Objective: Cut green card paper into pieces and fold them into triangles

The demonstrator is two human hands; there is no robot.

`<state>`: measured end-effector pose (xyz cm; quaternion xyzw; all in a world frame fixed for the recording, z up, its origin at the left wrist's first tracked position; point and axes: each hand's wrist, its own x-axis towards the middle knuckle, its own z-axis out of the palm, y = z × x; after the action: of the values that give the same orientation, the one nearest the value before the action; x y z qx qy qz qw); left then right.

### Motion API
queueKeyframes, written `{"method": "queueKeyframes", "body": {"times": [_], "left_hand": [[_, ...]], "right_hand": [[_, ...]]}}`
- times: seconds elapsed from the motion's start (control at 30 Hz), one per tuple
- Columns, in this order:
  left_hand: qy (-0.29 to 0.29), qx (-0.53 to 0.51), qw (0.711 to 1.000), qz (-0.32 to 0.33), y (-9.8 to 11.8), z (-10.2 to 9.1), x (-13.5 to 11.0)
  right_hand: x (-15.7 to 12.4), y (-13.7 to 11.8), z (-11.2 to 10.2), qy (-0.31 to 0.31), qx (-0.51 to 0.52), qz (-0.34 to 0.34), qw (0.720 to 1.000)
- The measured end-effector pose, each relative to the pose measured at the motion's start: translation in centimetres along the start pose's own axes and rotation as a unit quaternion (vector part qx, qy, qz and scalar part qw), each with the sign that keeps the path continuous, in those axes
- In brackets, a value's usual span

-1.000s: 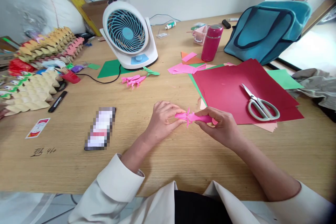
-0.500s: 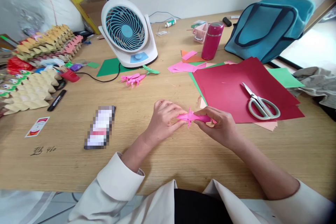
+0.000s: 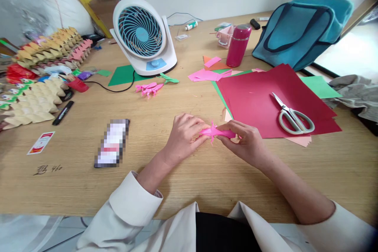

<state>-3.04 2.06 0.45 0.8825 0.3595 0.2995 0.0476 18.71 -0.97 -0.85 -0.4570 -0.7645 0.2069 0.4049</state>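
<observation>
A small folded pink paper figure (image 3: 217, 131) is held just above the wooden table (image 3: 189, 181), between both hands. My left hand (image 3: 184, 134) pinches its left end with closed fingers. My right hand (image 3: 246, 141) grips its right end, fingers wrapped round the paper. Thin pink points stick out of the figure between the two hands. Right of my hands lie dark red paper sheets (image 3: 265, 98) with a pair of scissors (image 3: 292, 116) on top.
A small blue-and-white desk fan (image 3: 143, 37) stands at the back, with finished pink figures (image 3: 149, 88) and green paper in front. A phone (image 3: 112, 142), a black marker (image 3: 63, 112) and rows of yellow folded paper (image 3: 35, 102) lie left. A magenta flask (image 3: 238, 45) and teal bag (image 3: 301, 31) stand behind.
The hands have drawn slightly closer together on the pink figure and the left fingers have shifted along its end. Nothing else on the table has moved.
</observation>
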Motion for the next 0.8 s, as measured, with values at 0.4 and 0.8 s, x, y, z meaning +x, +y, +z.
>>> {"method": "queueKeyframes", "body": {"times": [0.4,0.8], "left_hand": [[-0.006,-0.018,1.0,0.014,0.15,0.08,0.04],[-0.017,-0.123,0.992,-0.004,0.24,0.25,-0.09]], "right_hand": [[-0.08,-0.12,0.28,0.003,-0.013,-0.003,1.0],[-0.15,-0.31,0.6,-0.001,-0.007,-0.048,0.999]]}}
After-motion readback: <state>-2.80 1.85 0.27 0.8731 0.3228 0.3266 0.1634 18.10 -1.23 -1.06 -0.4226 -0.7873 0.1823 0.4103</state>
